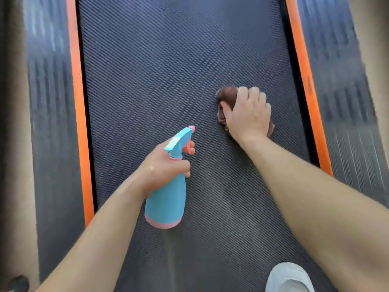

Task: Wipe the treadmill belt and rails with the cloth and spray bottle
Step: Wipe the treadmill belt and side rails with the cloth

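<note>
Cloth [227, 96] is balled up in my right hand's [249, 116] grip on the belt [168, 70] near the right rail [339, 60] (left hand [160, 169] wrapped round the spray bottle [168, 201]), so I'd flatten it and overlap strokes.

**What the person wears**

The left forearm [101, 224] and right forearm [315, 186] are bare, as are the left hand [166, 165] and right hand [248, 114]. One light grey shoe [288, 277], rounded at the toe, shows at lower right.
</note>
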Tool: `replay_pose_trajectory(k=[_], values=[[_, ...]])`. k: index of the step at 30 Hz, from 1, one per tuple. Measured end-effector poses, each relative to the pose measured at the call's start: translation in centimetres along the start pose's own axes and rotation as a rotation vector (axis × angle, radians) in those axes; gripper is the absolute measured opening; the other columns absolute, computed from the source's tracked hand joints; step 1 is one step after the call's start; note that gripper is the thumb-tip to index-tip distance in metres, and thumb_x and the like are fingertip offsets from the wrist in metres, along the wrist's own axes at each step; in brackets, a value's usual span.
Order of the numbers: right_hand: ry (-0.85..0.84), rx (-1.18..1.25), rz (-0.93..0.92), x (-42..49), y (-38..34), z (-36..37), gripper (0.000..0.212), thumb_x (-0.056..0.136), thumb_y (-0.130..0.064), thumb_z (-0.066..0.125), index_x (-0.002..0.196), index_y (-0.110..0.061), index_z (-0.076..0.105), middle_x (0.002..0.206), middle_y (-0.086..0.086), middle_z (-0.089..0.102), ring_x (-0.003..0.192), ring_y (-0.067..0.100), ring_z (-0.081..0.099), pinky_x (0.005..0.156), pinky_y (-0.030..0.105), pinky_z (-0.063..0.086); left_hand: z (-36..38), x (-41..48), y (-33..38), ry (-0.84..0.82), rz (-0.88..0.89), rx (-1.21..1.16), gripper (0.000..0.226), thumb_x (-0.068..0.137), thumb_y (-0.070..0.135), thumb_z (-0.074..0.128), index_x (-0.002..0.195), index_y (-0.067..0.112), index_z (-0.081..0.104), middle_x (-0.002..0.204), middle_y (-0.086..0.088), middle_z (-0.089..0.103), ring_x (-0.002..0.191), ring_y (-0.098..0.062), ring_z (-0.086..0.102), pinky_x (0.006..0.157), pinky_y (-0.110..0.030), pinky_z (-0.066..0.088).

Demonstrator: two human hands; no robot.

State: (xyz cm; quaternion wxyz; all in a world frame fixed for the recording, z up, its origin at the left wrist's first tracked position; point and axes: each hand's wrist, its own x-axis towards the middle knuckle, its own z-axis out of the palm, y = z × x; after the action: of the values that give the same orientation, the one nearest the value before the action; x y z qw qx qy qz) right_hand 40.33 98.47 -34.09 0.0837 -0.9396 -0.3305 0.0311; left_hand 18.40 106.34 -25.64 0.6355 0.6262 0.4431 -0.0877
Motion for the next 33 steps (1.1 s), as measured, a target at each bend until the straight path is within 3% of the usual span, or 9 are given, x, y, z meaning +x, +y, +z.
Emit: replay_pose_trajectory(k=[5,8,14,18,20,24,28,31,33], values=[[-0.053,0.045,-0.171,-14.8,4.3,-1.2,0.046,0.092,-0.057,0.049,0.109,-0.016,0.059,0.102,0.009,0.054,0.087,0.033,0.051,0.074,0.045,0.043,0.4,-0.3,-0.3,-0.037,-0.004,0.024,0.082,0.075,-0.003,0.07,0.132,0.056,0.061,0.118,0.011,0.071,0.088,-0.002,0.063,0.07,-0.018,0.054],[-0.124,-0.001,-0.319,-13.5,6.4,-1.1,0.049,0.093,-0.061,0.047,0.11,-0.018,0.061,0.101,0.008,0.055,0.087,0.032,0.053,0.074,0.045,0.043,1.5,-0.5,0.0,-0.028,0.0,0.063,0.081,0.066,0.009,0.072,0.126,0.062,0.06,0.114,0.015,0.072,0.094,-0.002,0.062,0.08,-0.021,0.051],[-0.037,-0.012,-0.056,-2.3,5.3,-0.8,0.053,0.095,-0.059,0.049,0.122,-0.014,0.055,0.114,0.012,0.056,0.103,0.036,0.053,0.083,0.047,0.044,3.5,0.2,1.2,-0.088,-0.019,0.105,0.064,0.061,0.018,0.065,0.116,0.051,0.067,0.114,0.015,0.072,0.085,-0.018,0.069,0.089,-0.047,0.058],[0.02,0.043,0.069,-11.9,8.1,-1.5,0.048,0.092,-0.056,0.052,0.117,-0.015,0.057,0.105,0.01,0.056,0.092,0.035,0.054,0.075,0.045,0.046,4.9,0.8,3.3,-0.166,0.007,0.208,0.065,0.061,0.022,0.062,0.125,0.036,0.065,0.112,0.012,0.071,0.069,-0.004,0.066,0.077,-0.029,0.052],[-0.016,0.047,0.06,-16.3,9.8,-2.0,0.047,0.092,-0.057,0.052,0.116,-0.017,0.058,0.1,0.009,0.054,0.086,0.034,0.053,0.069,0.043,0.045,5.1,1.1,4.4,-0.176,0.007,0.266,0.065,0.061,0.025,0.063,0.125,0.036,0.064,0.109,0.01,0.073,0.073,-0.004,0.067,0.08,-0.032,0.053],[0.022,-0.085,-0.057,-11.6,10.9,-1.8,0.046,0.092,-0.059,0.048,0.109,-0.018,0.061,0.094,0.01,0.053,0.082,0.033,0.053,0.063,0.04,0.04,5.3,2.0,6.1,-0.168,0.04,0.258,0.054,0.069,0.014,0.067,0.12,0.033,0.067,0.113,0.006,0.072,0.067,-0.005,0.07,0.079,-0.033,0.054],[0.083,-0.102,0.107,-2.6,9.6,-1.9,0.043,0.089,-0.054,0.06,0.108,-0.016,0.058,0.103,0.015,0.057,0.092,0.037,0.056,0.069,0.044,0.044,6.0,2.4,7.6,-0.152,0.072,0.307,0.055,0.077,0.008,0.068,0.126,0.032,0.066,0.114,0.006,0.073,0.071,-0.012,0.074,0.076,-0.028,0.056],[0.103,-0.093,0.181,-6.8,10.0,-2.3,0.04,0.09,-0.049,0.063,0.107,-0.013,0.058,0.099,0.015,0.058,0.085,0.038,0.057,0.063,0.044,0.046,6.6,2.4,8.2,-0.189,0.066,0.36,0.048,0.066,0.021,0.065,0.114,0.029,0.068,0.111,0.006,0.074,0.075,-0.017,0.077,0.086,-0.037,0.062],[0.082,-0.052,0.265,-13.5,10.7,-2.7,0.044,0.089,-0.047,0.066,0.113,-0.011,0.059,0.1,0.015,0.058,0.084,0.038,0.057,0.065,0.045,0.047,7.0,2.3,8.3,-0.211,0.057,0.369,0.039,0.071,0.019,0.068,0.108,0.027,0.067,0.11,0.005,0.074,0.074,-0.016,0.077,0.079,-0.03,0.061]])
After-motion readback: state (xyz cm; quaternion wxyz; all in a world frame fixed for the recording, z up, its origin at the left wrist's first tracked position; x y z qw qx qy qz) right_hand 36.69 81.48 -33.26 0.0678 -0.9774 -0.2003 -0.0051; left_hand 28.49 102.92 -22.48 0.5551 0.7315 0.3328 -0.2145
